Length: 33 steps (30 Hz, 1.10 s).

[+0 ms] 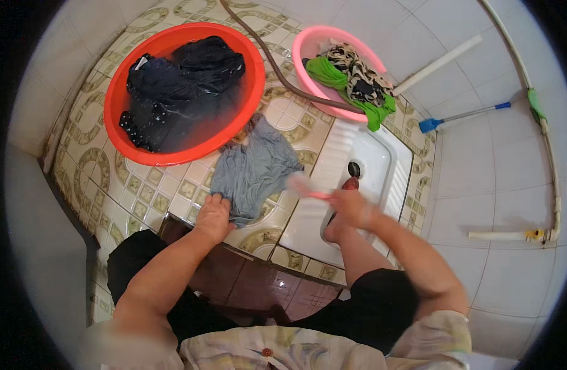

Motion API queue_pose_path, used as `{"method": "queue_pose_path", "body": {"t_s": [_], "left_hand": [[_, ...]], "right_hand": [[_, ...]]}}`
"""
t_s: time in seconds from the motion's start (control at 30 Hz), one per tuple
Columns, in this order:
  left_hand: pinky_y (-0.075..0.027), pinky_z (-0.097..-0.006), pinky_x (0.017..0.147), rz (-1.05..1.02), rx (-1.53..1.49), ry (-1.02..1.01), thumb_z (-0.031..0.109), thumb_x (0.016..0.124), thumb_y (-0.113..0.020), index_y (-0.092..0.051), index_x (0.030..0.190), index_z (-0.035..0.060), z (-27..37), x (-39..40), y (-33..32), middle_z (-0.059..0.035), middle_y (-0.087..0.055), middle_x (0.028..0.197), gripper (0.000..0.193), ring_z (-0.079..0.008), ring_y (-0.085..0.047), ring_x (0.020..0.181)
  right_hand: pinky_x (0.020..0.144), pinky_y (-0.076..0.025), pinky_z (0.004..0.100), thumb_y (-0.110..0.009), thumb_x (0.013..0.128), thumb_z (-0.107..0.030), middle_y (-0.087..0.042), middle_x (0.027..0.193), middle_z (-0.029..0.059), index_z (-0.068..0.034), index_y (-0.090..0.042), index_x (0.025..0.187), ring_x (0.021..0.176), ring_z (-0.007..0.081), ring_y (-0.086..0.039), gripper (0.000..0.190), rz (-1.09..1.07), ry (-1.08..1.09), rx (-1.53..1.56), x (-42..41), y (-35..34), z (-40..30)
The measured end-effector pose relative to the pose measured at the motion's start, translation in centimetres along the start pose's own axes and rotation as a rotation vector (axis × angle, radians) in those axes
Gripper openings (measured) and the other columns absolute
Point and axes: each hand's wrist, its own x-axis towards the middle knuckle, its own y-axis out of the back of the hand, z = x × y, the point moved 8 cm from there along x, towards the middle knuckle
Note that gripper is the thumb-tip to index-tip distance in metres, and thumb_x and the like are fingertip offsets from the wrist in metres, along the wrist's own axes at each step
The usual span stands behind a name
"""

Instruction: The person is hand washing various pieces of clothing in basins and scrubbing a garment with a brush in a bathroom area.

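A wet grey cloth garment (258, 162) lies spread on the patterned tile floor. My left hand (213, 213) rests on its lower left edge, fingers curled over the fabric; how firmly it grips is not clear. To the right, my right hand (353, 208) is closed around the handle of a pink brush (306, 187), whose head is blurred above the floor near the garment's right edge. A large red basin (184, 159) holds dark clothes (186, 69) in cloudy water. Green cloth (327, 73) and patterned cloth (357, 69) fill a pink basin (306, 41), hanging over its rim.
A white squat toilet (306, 222) is set in the floor at right, my foot on it. A brown hose (276, 69) runs between the basins, over the pink one. Pipes (549, 162) and a blue-ended brush (468, 116) are at the right wall. The raised floor ends at a step before me.
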Motion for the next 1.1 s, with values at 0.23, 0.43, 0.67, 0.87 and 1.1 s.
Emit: {"method": "queue_pose_path", "body": {"t_s": [0.23, 0.43, 0.67, 0.87, 1.1], "left_hand": [[-0.036, -0.0323, 0.084, -0.141, 0.202, -0.385, 0.027, 0.064, -0.065, -0.063, 0.074, 0.0060, 1.2, -0.9, -1.6, -0.0081, -0.056, 0.082, 0.023, -0.0243, -0.047, 0.090], [-0.035, -0.0319, 0.081, 0.159, 0.080, -0.252, 0.024, 0.064, -0.061, -0.063, 0.068, 0.0067, -0.2, -0.8, -1.1, -0.0074, -0.057, 0.074, 0.017, -0.0204, -0.051, 0.082], [-0.041, -0.0356, 0.079, -0.195, 0.216, -0.320, 0.012, 0.070, -0.052, -0.063, 0.082, 0.0079, 0.6, -0.5, -3.3, -0.0061, -0.057, 0.090, 0.017, -0.0243, -0.046, 0.096], [-0.040, -0.0346, 0.079, -0.262, 0.199, -0.348, 0.014, 0.071, -0.051, -0.062, 0.084, 0.0080, 2.9, -1.3, -3.3, -0.0067, -0.056, 0.095, 0.018, -0.0239, -0.047, 0.096], [-0.044, -0.0357, 0.073, -0.138, 0.194, -0.398, 0.014, 0.067, -0.054, -0.061, 0.079, 0.0076, 3.2, -0.9, -4.2, -0.0087, -0.057, 0.087, 0.016, -0.0243, -0.051, 0.088]], "right_hand": [[0.063, -0.047, 0.0452, -0.030, 0.089, -0.025, -0.061, 0.084, 0.0197, -0.004, -0.048, 0.097, 0.073, 0.0333, -0.060, 0.029, 0.239, 0.128, -0.139, 8.5, -3.9, -2.7], [0.064, -0.046, 0.0472, -0.028, 0.090, -0.027, -0.060, 0.078, 0.0220, -0.006, -0.046, 0.097, 0.074, 0.0332, -0.061, 0.028, 0.107, 0.060, -0.156, 7.1, -7.5, -10.4], [0.059, -0.047, 0.0465, -0.033, 0.088, -0.025, -0.061, 0.077, 0.0201, -0.002, -0.045, 0.099, 0.068, 0.0323, -0.061, 0.028, 0.217, -0.107, -0.223, 8.4, -2.3, -1.7], [0.068, -0.046, 0.0447, -0.033, 0.087, -0.024, -0.061, 0.085, 0.0203, -0.001, -0.049, 0.100, 0.079, 0.0309, -0.061, 0.031, -0.103, 0.162, -0.287, 7.7, -9.4, -13.3], [0.063, -0.047, 0.0444, -0.037, 0.086, -0.024, -0.061, 0.078, 0.0203, -0.002, -0.052, 0.087, 0.074, 0.0324, -0.061, 0.027, 0.315, -0.070, -0.131, 12.1, -1.8, -8.0]]}}
